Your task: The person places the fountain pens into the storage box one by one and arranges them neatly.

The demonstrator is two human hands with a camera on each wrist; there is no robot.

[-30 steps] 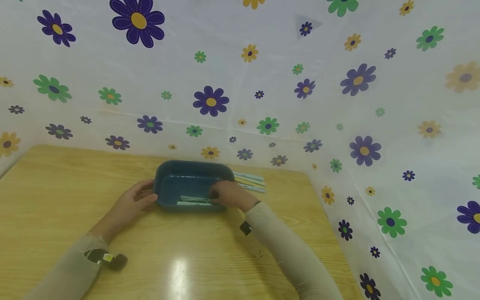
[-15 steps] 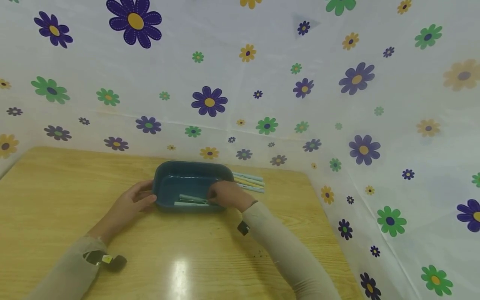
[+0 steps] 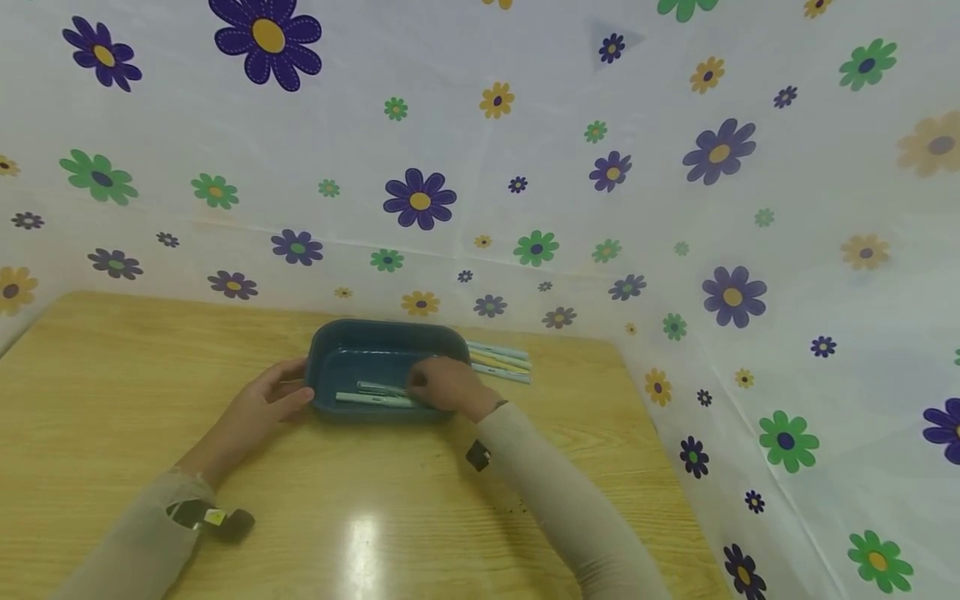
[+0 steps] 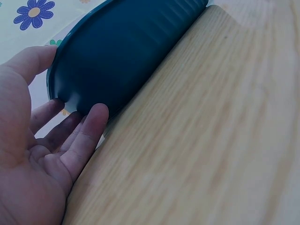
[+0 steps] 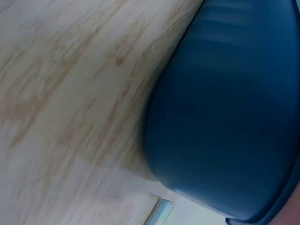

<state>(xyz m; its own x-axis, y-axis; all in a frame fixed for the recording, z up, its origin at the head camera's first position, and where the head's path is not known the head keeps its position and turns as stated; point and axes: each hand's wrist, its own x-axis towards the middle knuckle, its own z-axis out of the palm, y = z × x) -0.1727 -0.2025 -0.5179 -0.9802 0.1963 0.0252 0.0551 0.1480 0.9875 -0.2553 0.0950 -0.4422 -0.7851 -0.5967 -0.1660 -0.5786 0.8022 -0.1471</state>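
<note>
A dark blue plastic basin (image 3: 375, 331) stands on the table near the wall covering. My left hand (image 3: 258, 408) rests at its left end; in the left wrist view, the fingertips (image 4: 97, 112) touch the outer wall, and one reaches the rim. My right hand (image 3: 453, 387) dips into the basin's right side, with curled fingers pinching the right end of a slim pale pen (image 3: 381, 388). A second pale pen (image 3: 373, 400) lies just in front of it on the basin floor. The right fingertips and the pens' right ends are hidden behind the hand.
Several light blue and yellow pens (image 3: 502, 360) lie side by side on the wooden table (image 3: 360, 492), right of the basin. A white flowered sheet (image 3: 450, 158) hangs behind and to the right. Each wrist carries a small dark camera.
My right hand has shifted slightly left inside the basin. The nearer pen has moved left and a little away from the front wall. My left hand has stayed at the basin's end.
</note>
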